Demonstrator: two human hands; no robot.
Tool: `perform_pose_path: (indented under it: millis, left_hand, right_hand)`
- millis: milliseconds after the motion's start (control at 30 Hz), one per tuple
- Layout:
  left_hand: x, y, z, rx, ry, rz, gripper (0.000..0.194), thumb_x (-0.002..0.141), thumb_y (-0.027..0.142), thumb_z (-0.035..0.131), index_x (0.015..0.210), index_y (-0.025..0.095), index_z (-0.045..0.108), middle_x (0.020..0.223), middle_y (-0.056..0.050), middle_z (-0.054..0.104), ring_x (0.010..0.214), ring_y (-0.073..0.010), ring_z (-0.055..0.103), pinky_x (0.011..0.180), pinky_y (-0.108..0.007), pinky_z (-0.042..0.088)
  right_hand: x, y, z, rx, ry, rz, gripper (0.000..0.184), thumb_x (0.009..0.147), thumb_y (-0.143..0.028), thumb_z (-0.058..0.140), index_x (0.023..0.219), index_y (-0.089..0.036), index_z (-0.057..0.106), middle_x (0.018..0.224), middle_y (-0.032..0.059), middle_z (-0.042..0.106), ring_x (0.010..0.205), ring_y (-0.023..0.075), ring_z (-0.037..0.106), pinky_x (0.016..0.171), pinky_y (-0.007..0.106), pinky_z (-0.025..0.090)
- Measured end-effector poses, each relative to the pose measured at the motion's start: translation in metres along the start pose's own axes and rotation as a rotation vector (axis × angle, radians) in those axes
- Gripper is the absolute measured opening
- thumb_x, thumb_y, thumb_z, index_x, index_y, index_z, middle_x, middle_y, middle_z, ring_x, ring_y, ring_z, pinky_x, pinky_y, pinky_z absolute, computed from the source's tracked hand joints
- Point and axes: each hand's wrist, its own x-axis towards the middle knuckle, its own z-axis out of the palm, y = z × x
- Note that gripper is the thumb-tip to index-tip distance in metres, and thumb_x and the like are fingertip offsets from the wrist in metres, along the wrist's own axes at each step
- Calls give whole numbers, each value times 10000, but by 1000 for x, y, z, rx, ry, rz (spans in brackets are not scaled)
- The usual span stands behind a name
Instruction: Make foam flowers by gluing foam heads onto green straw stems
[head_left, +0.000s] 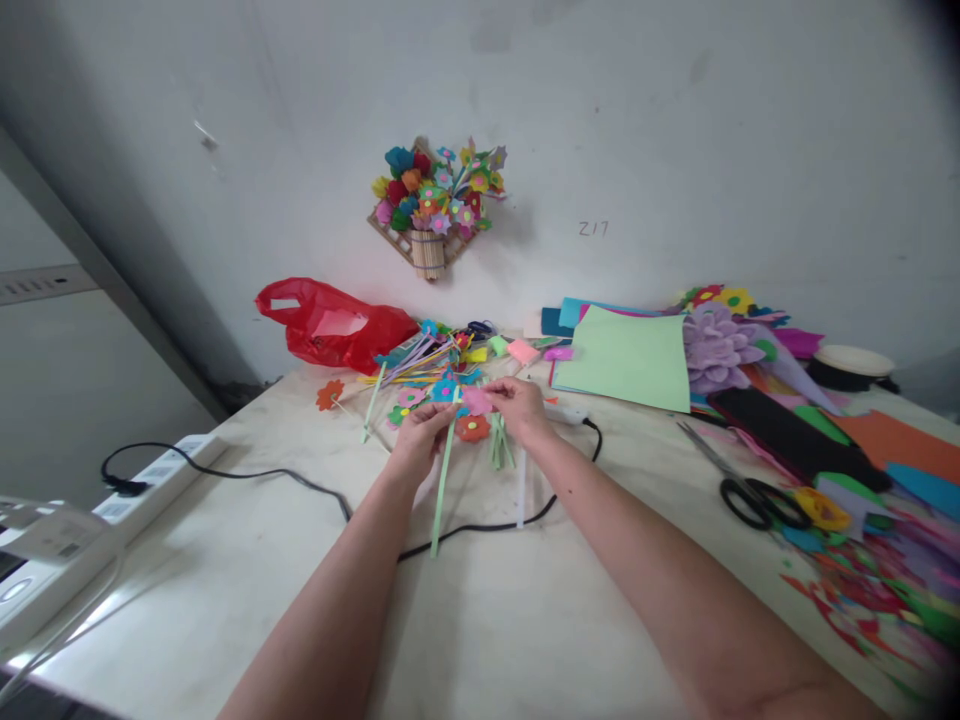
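My left hand point(421, 436) is closed on a light green paper strip point(442, 490) that hangs down toward the table's front. Its top end is by a pink paper flower point(477, 401), which my right hand point(517, 407) pinches at its right edge. The two hands are close together above the table. Just behind them lie a blue flower point(445, 389) and an orange-red flower point(473, 429). A bunch of light green strips point(498, 445) lies below my right hand. Farther left are another orange flower point(329, 395) and a green strip point(373, 405).
A black cable point(300, 478) crosses the table from the power strip point(157, 470). Black-handled scissors point(750, 490) and colored scraps point(862, 590) lie at right, near a dark phone-like slab point(802, 435). Green sheets point(630, 358) and a red bag point(337, 330) are at the back.
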Motion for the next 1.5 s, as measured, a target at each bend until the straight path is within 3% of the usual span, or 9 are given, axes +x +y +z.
perform_pose_path:
  millis: [100, 167, 333, 467, 800, 1500]
  left_hand:
    - [0, 0, 1, 9, 9, -10, 237, 615, 350, 689, 668, 142, 589, 432, 33, 491, 327, -31, 335, 325, -191, 146]
    - [-1, 0, 1, 8, 13, -11, 237, 606, 346, 697, 664, 141, 594, 432, 35, 486, 337, -32, 350, 328, -189, 157]
    - [-2, 0, 2, 10, -15, -12, 239, 605, 350, 697, 664, 142, 596, 452, 25, 513, 355, -38, 380, 335, -187, 178]
    - [-2, -1, 3, 7, -26, -43, 231, 611, 345, 697, 669, 148, 593, 457, 16, 539, 343, -42, 378, 340, -188, 174]
    - [-2, -3, 3, 19, -39, -40, 226, 605, 340, 699, 674, 150, 597, 470, 15, 541, 379, -63, 432, 361, -190, 231]
    - [-1, -4, 1, 23, -75, -43, 222, 628, 335, 687, 691, 138, 605, 483, 9, 561, 363, -44, 420, 345, -179, 215]
  right_hand:
    - [-1, -4, -5, -115, 63, -126, 99, 675, -182, 563, 689, -186, 660, 843, 28, 672, 837, 157, 604, 778, 285, 465]
    - [-2, -6, -6, -144, 88, -159, 107, 692, -197, 558, 709, -197, 664, 877, 25, 671, 867, 156, 597, 783, 278, 459]
    - [-3, -6, -4, -23, 81, -87, 125, 716, -197, 527, 742, -197, 649, 868, 29, 679, 853, 169, 612, 787, 302, 467]
    - [-3, -9, -2, 122, 69, -137, 95, 705, -173, 521, 708, -195, 613, 936, 31, 663, 928, 163, 597, 831, 296, 457]
    - [-9, -22, 1, 313, 11, -121, 39, 664, -147, 557, 676, -184, 557, 908, 53, 666, 893, 165, 619, 820, 305, 475]
    - [-6, -6, 8, 349, -85, -161, 35, 655, -174, 598, 670, -189, 626, 845, 23, 683, 843, 173, 624, 766, 301, 484]
